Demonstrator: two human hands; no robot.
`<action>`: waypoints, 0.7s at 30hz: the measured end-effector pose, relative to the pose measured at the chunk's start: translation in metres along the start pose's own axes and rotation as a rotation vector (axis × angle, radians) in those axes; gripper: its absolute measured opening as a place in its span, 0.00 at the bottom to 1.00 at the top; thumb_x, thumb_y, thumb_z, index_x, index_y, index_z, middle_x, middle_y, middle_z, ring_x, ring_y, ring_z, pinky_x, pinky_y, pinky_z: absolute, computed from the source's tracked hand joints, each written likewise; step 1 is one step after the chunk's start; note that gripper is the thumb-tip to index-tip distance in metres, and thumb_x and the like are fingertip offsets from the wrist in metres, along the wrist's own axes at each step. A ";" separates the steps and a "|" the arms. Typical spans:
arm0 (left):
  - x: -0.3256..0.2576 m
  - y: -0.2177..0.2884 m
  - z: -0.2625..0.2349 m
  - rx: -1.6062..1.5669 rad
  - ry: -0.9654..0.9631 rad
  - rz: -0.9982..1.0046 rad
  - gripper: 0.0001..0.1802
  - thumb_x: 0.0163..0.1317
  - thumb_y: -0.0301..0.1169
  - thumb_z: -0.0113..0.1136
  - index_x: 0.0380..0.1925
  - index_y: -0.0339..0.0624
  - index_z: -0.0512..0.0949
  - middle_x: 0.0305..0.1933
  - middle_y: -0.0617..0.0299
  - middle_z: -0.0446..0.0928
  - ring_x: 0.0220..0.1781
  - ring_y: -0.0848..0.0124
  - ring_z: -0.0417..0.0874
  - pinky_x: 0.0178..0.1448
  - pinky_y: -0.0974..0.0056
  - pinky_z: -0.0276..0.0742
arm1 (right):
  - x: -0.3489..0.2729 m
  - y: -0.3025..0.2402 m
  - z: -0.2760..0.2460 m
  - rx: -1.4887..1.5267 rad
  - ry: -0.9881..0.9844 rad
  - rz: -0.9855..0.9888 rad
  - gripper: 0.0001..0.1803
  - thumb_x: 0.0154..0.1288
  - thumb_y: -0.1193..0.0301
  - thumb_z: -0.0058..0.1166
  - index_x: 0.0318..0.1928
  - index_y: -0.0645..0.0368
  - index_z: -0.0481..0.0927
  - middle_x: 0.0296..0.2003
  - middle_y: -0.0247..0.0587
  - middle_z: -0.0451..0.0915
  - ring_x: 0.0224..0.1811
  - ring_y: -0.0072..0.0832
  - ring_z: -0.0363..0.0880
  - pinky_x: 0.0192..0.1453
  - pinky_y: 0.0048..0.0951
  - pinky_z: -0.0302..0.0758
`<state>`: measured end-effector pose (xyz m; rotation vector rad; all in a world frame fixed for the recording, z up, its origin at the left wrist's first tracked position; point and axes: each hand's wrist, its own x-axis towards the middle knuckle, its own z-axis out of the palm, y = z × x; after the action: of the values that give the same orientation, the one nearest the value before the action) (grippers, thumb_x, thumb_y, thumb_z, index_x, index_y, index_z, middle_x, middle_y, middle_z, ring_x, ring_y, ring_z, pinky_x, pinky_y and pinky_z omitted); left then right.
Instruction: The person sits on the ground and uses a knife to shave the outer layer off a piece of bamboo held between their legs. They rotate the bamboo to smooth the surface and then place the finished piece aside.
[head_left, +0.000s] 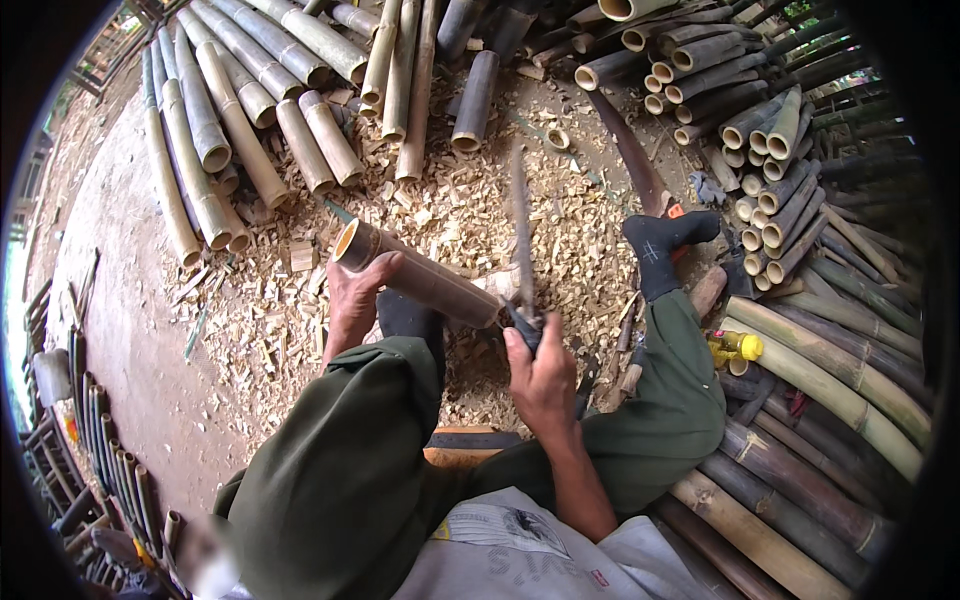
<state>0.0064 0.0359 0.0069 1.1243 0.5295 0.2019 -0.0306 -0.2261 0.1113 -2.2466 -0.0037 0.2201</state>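
My left hand (356,297) is wrapped round the open end of a short, brown bamboo section (435,280), which slants down to the right in front of my left knee. My right hand (545,378) grips the dark handle of a long, narrow knife (523,225). Its blade points away from me, rising past the lower right end of the bamboo section. A thin dark piece shows by the handle, and I cannot make out what it is. Beyond my right foot lies a broad, rust-brown blade (632,155) with an orange part near the foot.
Wood chips (470,210) cover the ground around my feet. Several long bamboo poles (240,130) lie at the far left. Cut bamboo sections (785,215) are stacked at the right, and thick poles (835,375) lie nearer. A bottle with a yellow cap (735,347) rests beside my right leg.
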 end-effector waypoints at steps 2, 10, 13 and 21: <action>-0.003 0.003 -0.002 0.026 0.039 -0.076 0.38 0.51 0.31 0.85 0.58 0.29 0.73 0.51 0.53 0.82 0.49 0.66 0.85 0.58 0.60 0.81 | -0.005 0.003 0.004 0.092 0.149 -0.172 0.16 0.77 0.65 0.58 0.53 0.63 0.71 0.31 0.59 0.84 0.33 0.58 0.87 0.33 0.50 0.80; -0.013 0.022 0.038 -0.051 0.179 0.002 0.45 0.49 0.38 0.87 0.61 0.28 0.72 0.47 0.52 0.83 0.48 0.66 0.85 0.58 0.58 0.82 | 0.000 0.040 0.022 -0.205 -0.082 0.124 0.21 0.78 0.57 0.55 0.52 0.63 0.69 0.32 0.64 0.84 0.35 0.64 0.85 0.36 0.59 0.78; -0.006 0.008 0.030 -0.031 0.189 0.074 0.41 0.52 0.29 0.85 0.62 0.27 0.71 0.43 0.53 0.85 0.44 0.68 0.86 0.58 0.60 0.82 | -0.005 -0.012 -0.009 -0.027 0.052 -0.043 0.19 0.77 0.62 0.59 0.55 0.63 0.71 0.30 0.57 0.83 0.31 0.57 0.86 0.34 0.50 0.80; -0.004 0.018 0.050 0.135 0.113 0.186 0.45 0.51 0.30 0.86 0.65 0.26 0.67 0.43 0.52 0.85 0.44 0.67 0.86 0.55 0.65 0.82 | 0.000 0.080 0.048 -0.349 -0.038 0.070 0.18 0.79 0.61 0.54 0.51 0.63 0.67 0.33 0.65 0.84 0.36 0.65 0.84 0.36 0.55 0.79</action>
<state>0.0299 0.0017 0.0401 1.2997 0.5452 0.3975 -0.0442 -0.2399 0.0198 -2.5920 0.0166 0.3206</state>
